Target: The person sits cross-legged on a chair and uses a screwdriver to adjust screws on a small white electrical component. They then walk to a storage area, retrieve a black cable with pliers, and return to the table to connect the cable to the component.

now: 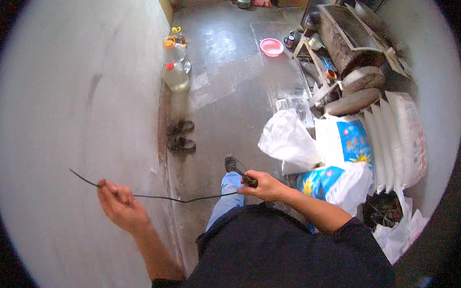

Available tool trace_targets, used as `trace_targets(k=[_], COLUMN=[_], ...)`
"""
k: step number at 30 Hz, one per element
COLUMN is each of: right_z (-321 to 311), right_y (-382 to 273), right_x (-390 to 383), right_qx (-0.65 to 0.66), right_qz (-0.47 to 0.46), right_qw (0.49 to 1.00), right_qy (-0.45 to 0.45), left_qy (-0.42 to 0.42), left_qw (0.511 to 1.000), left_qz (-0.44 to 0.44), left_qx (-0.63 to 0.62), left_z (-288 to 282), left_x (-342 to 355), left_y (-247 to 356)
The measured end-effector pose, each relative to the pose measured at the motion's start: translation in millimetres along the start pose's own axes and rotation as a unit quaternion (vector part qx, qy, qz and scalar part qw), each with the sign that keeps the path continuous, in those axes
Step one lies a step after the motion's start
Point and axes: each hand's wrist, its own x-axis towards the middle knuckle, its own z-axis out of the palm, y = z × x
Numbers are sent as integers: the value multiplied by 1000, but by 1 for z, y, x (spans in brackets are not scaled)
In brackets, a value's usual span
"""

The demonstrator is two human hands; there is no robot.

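Observation:
A thin black cord runs across in front of my body, its free end sticking out past my left hand, which is closed on it near that end at the pale wall. My right hand grips a dark object, possibly a bundle of the same cord, and the cord reaches to it. I cannot make out that object clearly. Below, my leg in light blue trousers and a dark shoe rests on the floor.
Along the left wall stand plastic jugs and dark footwear. On the right, white-and-blue sacks, round slabs and a metal trough are piled by the wall. A pink basin sits on the floor ahead.

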Motion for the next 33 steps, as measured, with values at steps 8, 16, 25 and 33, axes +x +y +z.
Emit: trace_targets(k=[8,16,25,33], right_z=[-192,-393,-652,-857], right_y=[-36,-73,-159,-184], right_x=[182,396,666,850], right_qx=[92,197,83,204], right_qz=[120,120,56,84], right_qw=[986,966,993,965], right_qy=[76,113,66,140], left_qy=[-57,-224,-327,-330], left_qw=[996,874,894,728], left_qz=[23,332,-281,-545], left_qx=[72,275,120,-253], left_z=[304,516,733,953], left_x=[164,337,525,680], left_y=[-197,-411,-529,-701])
